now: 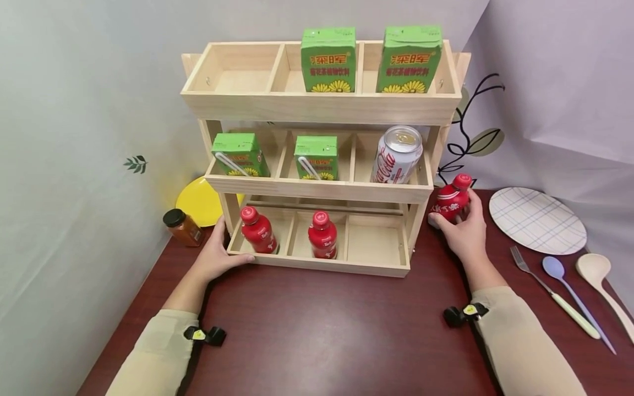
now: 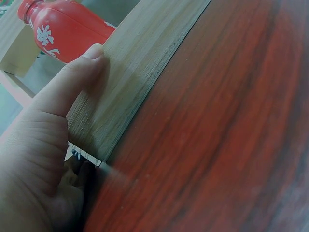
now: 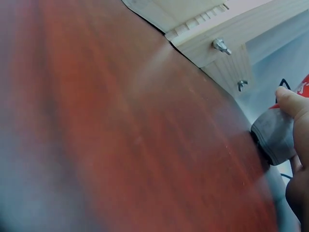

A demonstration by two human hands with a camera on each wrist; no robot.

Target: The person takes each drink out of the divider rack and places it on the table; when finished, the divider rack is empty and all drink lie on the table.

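My left hand (image 1: 216, 259) grips the lower left corner of a three-tier wooden shelf (image 1: 317, 108), its thumb lying along the front board (image 2: 140, 58) in the left wrist view. To the right of the shelf, my right hand (image 1: 466, 235) holds a red drink bottle (image 1: 452, 197) with a red cap, tilted, thumb on one side. The bottle's greyish base (image 3: 276, 135) shows close to the tabletop in the right wrist view. Two similar red bottles stand in the bottom tier, one in the left compartment (image 1: 258, 231) and the other in the middle compartment (image 1: 323, 236).
Green drink cartons (image 1: 329, 60) stand on the upper two tiers; a Coca-Cola can (image 1: 398, 155) is in the middle tier's right compartment. Left are a yellow plate (image 1: 198, 202) and a black-lidded jar (image 1: 184, 228). Right lie a checked plate (image 1: 537, 220), fork (image 1: 555, 291), blue spoon (image 1: 553, 268) and ladle (image 1: 594, 268).
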